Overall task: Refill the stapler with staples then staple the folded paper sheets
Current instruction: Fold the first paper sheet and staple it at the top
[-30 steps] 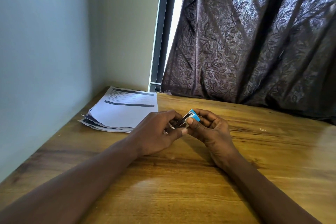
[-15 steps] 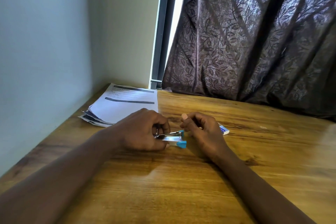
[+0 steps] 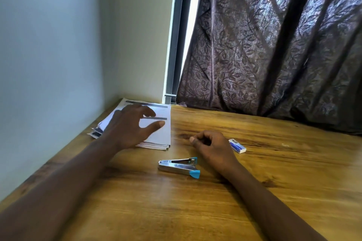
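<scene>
One stapler (image 3: 179, 165) lengthwise left-right, blue end rightward, on table (image 3: 274, 191).

Bare surface (image 3: 195, 211) in front of stapler (image 3: 179, 165), paper stack (image 3: 156, 135) at left wall, staple box (image 3: 237, 146) right, curtain (image 3: 274, 45) behind

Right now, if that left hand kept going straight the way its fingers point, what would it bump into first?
Most likely the stack of paper sheets. The left hand is open, fingers spread above the sheets, pointing toward the far wall. How high it hovers is unclear, so it may already be brushing the top sheet.
</scene>
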`<move>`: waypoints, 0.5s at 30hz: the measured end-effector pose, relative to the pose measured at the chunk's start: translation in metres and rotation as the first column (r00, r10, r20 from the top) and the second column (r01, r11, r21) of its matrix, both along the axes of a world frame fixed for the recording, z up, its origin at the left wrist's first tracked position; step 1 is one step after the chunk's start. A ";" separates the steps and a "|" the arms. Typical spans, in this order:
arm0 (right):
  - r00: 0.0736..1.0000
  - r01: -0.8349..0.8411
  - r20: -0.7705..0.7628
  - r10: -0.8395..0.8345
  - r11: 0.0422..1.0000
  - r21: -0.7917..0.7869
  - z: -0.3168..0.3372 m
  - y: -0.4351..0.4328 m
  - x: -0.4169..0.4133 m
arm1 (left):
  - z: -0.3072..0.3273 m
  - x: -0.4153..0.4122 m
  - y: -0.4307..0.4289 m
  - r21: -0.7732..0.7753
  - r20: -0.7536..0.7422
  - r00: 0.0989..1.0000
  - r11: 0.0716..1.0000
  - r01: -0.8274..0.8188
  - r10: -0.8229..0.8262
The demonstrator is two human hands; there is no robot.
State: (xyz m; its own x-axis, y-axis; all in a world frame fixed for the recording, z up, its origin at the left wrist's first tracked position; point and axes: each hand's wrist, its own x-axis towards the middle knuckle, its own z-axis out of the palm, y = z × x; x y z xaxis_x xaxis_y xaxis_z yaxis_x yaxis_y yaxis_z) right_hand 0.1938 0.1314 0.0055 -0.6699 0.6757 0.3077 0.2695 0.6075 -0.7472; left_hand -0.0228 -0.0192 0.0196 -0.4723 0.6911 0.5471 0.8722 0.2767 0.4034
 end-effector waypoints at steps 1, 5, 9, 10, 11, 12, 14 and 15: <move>0.999 0.020 0.046 -0.020 1.000 -0.007 0.004 0.001 -0.005 | -0.002 -0.008 0.000 -0.028 -0.003 0.999 0.999 -0.045 0.045; 0.974 0.052 0.223 -0.036 0.997 -0.065 0.021 0.010 -0.042 | -0.010 -0.024 0.004 -0.224 0.028 0.985 0.961 -0.163 0.173; 0.964 0.126 0.252 -0.082 0.979 -0.162 0.034 0.019 -0.095 | -0.019 -0.029 0.011 -0.331 0.052 0.966 0.917 -0.223 0.254; 0.959 0.152 0.262 -0.104 0.974 -0.169 0.037 0.020 -0.108 | -0.021 -0.029 0.012 -0.366 0.064 0.964 0.905 -0.219 0.259; 0.955 0.174 0.270 -0.123 0.969 -0.175 0.039 0.022 -0.121 | -0.021 -0.028 0.012 -0.401 0.062 0.964 0.891 -0.212 0.257; 0.951 0.191 0.277 -0.135 0.964 -0.187 0.041 0.022 -0.132 | -0.021 -0.027 0.011 -0.427 0.054 0.966 0.881 -0.205 0.252; 0.944 0.219 0.293 -0.149 0.949 -0.225 0.046 0.024 -0.150 | -0.020 -0.026 0.011 -0.452 0.039 0.970 0.870 -0.198 0.240; 0.937 0.239 0.311 -0.159 0.941 -0.238 0.048 0.024 -0.156 | -0.019 -0.026 0.011 -0.459 0.035 0.971 0.867 -0.195 0.237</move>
